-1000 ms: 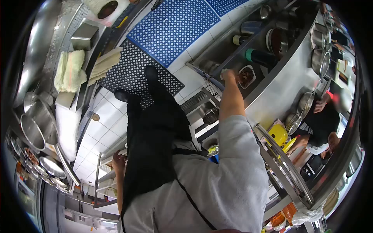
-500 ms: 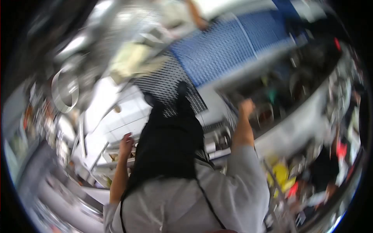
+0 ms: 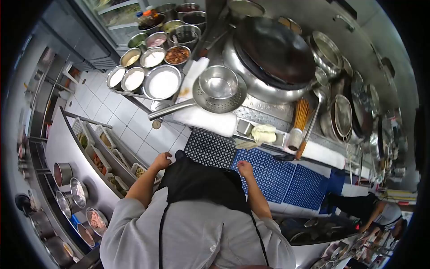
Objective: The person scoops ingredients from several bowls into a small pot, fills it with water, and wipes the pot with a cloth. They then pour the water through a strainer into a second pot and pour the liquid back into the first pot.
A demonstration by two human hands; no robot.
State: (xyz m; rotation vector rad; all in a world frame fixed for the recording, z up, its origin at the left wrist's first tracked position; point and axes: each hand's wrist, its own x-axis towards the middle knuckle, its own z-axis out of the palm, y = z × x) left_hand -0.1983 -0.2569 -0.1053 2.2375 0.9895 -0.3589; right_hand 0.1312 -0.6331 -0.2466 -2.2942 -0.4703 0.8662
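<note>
Perforated blue mat (image 3: 270, 178), lying flat

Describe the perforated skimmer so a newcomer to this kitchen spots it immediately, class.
Find the large dark wok. Just left of it in the picture is a skimmer, handle pointing lower left. Unlike the nearby food bowls, it has holes and carries a steel bowl.

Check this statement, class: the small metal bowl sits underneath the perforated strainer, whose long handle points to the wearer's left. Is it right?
Not underneath: the head view shows the small metal bowl sitting in the perforated strainer, whose long handle points to the wearer's left.
</note>
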